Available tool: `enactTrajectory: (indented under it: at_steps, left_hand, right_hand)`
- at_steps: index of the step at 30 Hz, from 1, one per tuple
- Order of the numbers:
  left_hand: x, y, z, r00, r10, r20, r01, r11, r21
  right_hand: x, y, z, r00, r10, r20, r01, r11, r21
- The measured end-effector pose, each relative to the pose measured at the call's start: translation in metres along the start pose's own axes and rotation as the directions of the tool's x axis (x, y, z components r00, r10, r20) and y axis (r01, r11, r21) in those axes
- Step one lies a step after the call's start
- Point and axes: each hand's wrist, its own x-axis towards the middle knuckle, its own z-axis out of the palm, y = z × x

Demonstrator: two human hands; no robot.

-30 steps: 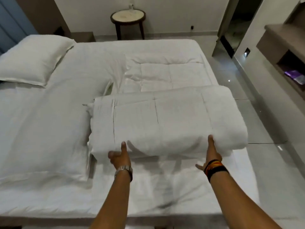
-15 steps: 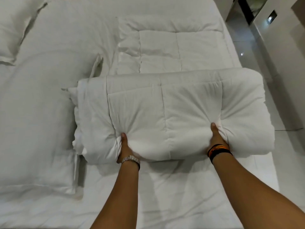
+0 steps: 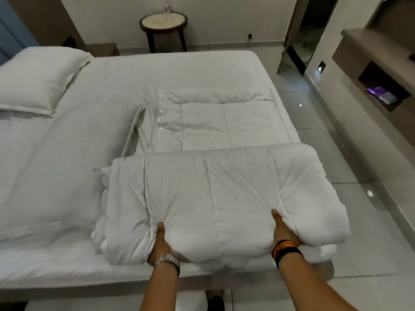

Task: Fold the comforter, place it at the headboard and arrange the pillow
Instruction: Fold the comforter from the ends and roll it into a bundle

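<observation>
White bedding covers the wide bed (image 3: pixel 94 261), and on its near right corner sits the thick white quilted comforter (image 3: pixel 220 198), folded into a bulky bundle whose right end overhangs the mattress edge. Both hands clutch its near edge: the left hand (image 3: pixel 160 243), with a metal watch at the wrist, and the right hand (image 3: pixel 283 231), with dark and orange bands, each dig a thumb into the top while the fingers are hidden beneath, gripping the padding. Folding looks largely finished, so the step in hand seems to be taking up the bundle. Next comes a carry leftward toward the blue headboard (image 3: pixel 11 34), calling for a firm two-handed hold so the layers don't slide apart. Beyond the bundle another quilted spread (image 3: pixel 215 124) lies flat. A plump white pillow (image 3: pixel 38 79) already occupies the headboard end and may need shifting. Farther off, a round wooden side table (image 3: pixel 163 22) stands clear.
</observation>
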Motion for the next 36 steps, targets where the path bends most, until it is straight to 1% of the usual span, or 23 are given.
enactTrajectory:
  at_steps: [2, 4, 6, 7, 9, 11, 12, 14, 15, 16, 17, 18, 19, 20, 22, 24, 25, 26, 27, 29, 30, 33, 36]
  left_hand:
    - [0.026, -0.030, -0.058, 1.000, 0.029, 0.003, -0.029, 1.000, -0.003]
    - [0.040, -0.054, -0.106, 0.999, 0.025, 0.026, -0.024, 0.999, -0.027]
    - [-0.006, -0.052, -0.130, 0.999, -0.005, 0.045, 0.004, 1.000, 0.005]
    - [-0.034, -0.046, -0.134, 0.998, -0.010, 0.062, 0.010, 1.000, 0.003]
    - [-0.056, -0.030, -0.127, 0.992, 0.015, 0.126, -0.013, 1.000, -0.010]
    - [-0.085, -0.001, -0.100, 0.962, 0.082, 0.260, -0.083, 0.997, -0.004]
    - [-0.102, 0.017, -0.085, 0.917, 0.139, 0.375, -0.138, 0.990, -0.030]
    - [-0.153, 0.054, -0.056, 0.764, 0.285, 0.579, -0.267, 0.957, -0.118]
    - [-0.189, 0.072, -0.044, 0.695, 0.336, 0.636, -0.311, 0.938, -0.155]
    - [-0.204, 0.086, -0.028, 0.634, 0.362, 0.684, -0.357, 0.921, -0.157]
    - [-0.209, 0.096, -0.014, 0.596, 0.381, 0.706, -0.412, 0.901, -0.138]
    - [-0.206, 0.102, 0.000, 0.584, 0.392, 0.711, -0.451, 0.885, -0.118]
    - [-0.197, 0.103, 0.014, 0.591, 0.400, 0.701, -0.464, 0.879, -0.111]
    - [-0.181, 0.098, 0.023, 0.628, 0.390, 0.673, -0.465, 0.882, -0.077]
    - [-0.137, 0.084, 0.048, 0.754, 0.323, 0.572, -0.427, 0.903, 0.053]
    - [-0.089, 0.065, 0.073, 0.856, 0.196, 0.478, -0.318, 0.929, 0.190]
    - [-0.070, 0.055, 0.079, 0.898, 0.105, 0.427, -0.226, 0.943, 0.244]
    - [-0.048, 0.051, 0.091, 0.922, 0.024, 0.387, -0.136, 0.955, 0.264]
    - [-0.030, 0.049, 0.102, 0.927, -0.034, 0.373, -0.072, 0.961, 0.267]
    - [-0.002, 0.052, 0.134, 0.927, -0.061, 0.369, -0.042, 0.963, 0.265]
    - [0.008, 0.052, 0.147, 0.935, -0.046, 0.351, -0.048, 0.966, 0.255]
    - [0.037, 0.052, 0.193, 0.955, 0.043, 0.295, -0.078, 0.991, 0.108]
    - [0.041, 0.058, 0.233, 0.972, 0.068, 0.224, -0.076, 0.997, 0.027]
  right_hand:
    - [-0.015, 0.021, -0.052, 1.000, 0.014, -0.005, -0.014, 1.000, -0.009]
    - [-0.031, 0.033, -0.098, 1.000, 0.029, -0.005, -0.029, 1.000, 0.003]
    - [-0.046, 0.031, -0.129, 0.997, 0.073, -0.009, -0.073, 0.997, 0.012]
    - [-0.053, 0.026, -0.138, 0.997, 0.078, 0.010, -0.078, 0.997, 0.023]
    - [-0.073, 0.005, -0.140, 0.998, 0.039, 0.053, -0.041, 0.999, 0.032]
    - [-0.092, -0.027, -0.122, 0.991, -0.045, 0.130, 0.031, 0.994, 0.101]
    - [-0.108, -0.050, -0.109, 0.978, -0.081, 0.190, 0.048, 0.984, 0.170]
    - [-0.130, -0.100, -0.081, 0.931, -0.161, 0.327, 0.062, 0.954, 0.292]
    - [-0.137, -0.123, -0.069, 0.903, -0.203, 0.379, 0.087, 0.950, 0.301]
    - [-0.143, -0.146, -0.057, 0.883, -0.232, 0.407, 0.112, 0.948, 0.297]
    - [-0.145, -0.161, -0.047, 0.870, -0.249, 0.425, 0.124, 0.946, 0.299]
    - [-0.141, -0.169, -0.035, 0.862, -0.255, 0.438, 0.126, 0.945, 0.302]
    - [-0.133, -0.171, -0.022, 0.864, -0.246, 0.438, 0.126, 0.950, 0.286]
    - [-0.124, -0.165, -0.012, 0.876, -0.217, 0.431, 0.112, 0.960, 0.256]
    - [-0.093, -0.142, 0.018, 0.914, -0.113, 0.390, 0.047, 0.984, 0.174]
    - [-0.056, -0.116, 0.053, 0.939, 0.018, 0.342, -0.057, 0.993, 0.106]
    - [-0.042, -0.107, 0.067, 0.948, 0.083, 0.306, -0.110, 0.991, 0.072]
    - [-0.027, -0.100, 0.087, 0.953, 0.139, 0.269, -0.153, 0.988, 0.031]
    - [-0.015, -0.097, 0.107, 0.956, 0.179, 0.234, -0.182, 0.983, -0.011]
    - [0.009, -0.100, 0.148, 0.955, 0.225, 0.196, -0.215, 0.974, -0.069]
    - [0.020, -0.101, 0.164, 0.955, 0.234, 0.180, -0.214, 0.969, -0.122]
    - [0.061, -0.105, 0.207, 0.962, 0.252, 0.102, -0.218, 0.939, -0.267]
    - [0.089, -0.110, 0.235, 0.956, 0.287, 0.058, -0.255, 0.914, -0.317]
